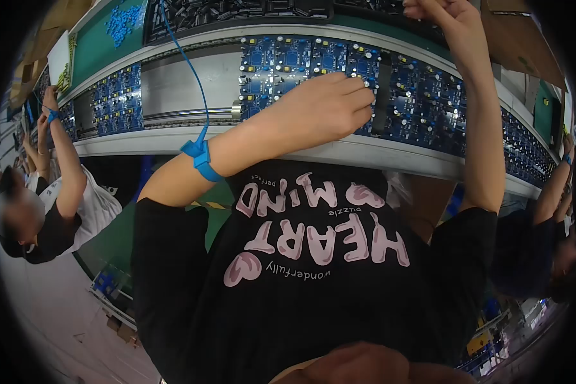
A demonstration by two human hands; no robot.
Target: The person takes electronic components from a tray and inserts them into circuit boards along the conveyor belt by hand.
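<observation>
Metal-railed conveyor (377, 148): bears blue component-studded circuit boards (425, 89), ranked seemingly for easy reach. Left hand (339, 105): curled above them; blue corded wrist strap (203, 160), presumably against static. Right hand (451, 14): beyond boards, fingers bent. Either grip: cannot tell.

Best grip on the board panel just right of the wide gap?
Probably the left edge of the panel, coming from the gap on its left: the panel lies flat, components crowd its top, and the left arm covers part of it.
</observation>
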